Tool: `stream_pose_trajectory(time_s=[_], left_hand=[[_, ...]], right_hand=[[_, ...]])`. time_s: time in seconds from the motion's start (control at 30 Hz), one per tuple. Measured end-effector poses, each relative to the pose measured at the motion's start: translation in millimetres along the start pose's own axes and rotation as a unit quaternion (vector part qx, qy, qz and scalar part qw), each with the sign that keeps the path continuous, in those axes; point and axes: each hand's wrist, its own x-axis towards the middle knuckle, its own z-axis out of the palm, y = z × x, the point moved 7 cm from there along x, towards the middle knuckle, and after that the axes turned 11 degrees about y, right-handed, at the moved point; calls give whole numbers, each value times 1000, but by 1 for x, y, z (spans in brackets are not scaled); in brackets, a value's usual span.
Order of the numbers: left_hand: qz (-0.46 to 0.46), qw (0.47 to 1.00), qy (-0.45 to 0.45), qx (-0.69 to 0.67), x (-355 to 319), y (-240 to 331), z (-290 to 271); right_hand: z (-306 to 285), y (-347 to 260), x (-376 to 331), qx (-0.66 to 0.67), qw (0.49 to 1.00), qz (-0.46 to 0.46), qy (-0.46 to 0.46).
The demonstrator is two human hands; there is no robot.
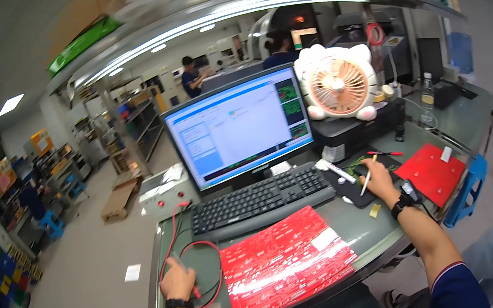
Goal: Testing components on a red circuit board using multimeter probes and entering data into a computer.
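Note:
My left hand (pixel 178 280) rests on the grey desk (pixel 363 229) at the front left, fingers closed on a probe tip with a red lead (pixel 200 246) looping beside it. My right hand (pixel 380 178) holds a thin white pen (pixel 368 177) over a dark mat at the right of the black keyboard (pixel 261 200). A large red circuit board panel (pixel 283 259) lies flat between my hands, in front of the keyboard. Both wrists carry black straps.
A monitor (pixel 239 128) stands behind the keyboard, with a pink and white desk fan (pixel 339 83) on a black box to its right. A second red board (pixel 431 172) lies far right. Shelving and two people stand in the background; a blue stool (pixel 469 182) sits by the desk.

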Motion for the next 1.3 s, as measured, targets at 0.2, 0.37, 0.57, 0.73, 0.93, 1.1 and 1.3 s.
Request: stream_pose_trajectory(time_s=[0.2,0.37,0.57,0.73,0.93,1.1,1.3], left_hand=[[-176,876,-97,-439,4,-66,15],[-373,471,-156,-784,4,-75,12],[-135,226,-59,-963,62,-7,-35],[-170,189,-80,-964,66,53,-13],[-195,273,-110,-936,66,44,25],[-192,305,-108,-927,67,43,29],[-189,317,-114,-922,67,43,33]], right_hand=[[-10,6,4,-3,1000,-5,-10],[-10,11,5,-12,1000,-9,-27],[-8,5,5,18,999,-35,-15],[-11,3,4,23,999,-28,-25],[-9,1,5,30,999,-32,-31],[-6,2,5,22,998,-24,-49],[-7,1,6,31,998,-36,-36]])
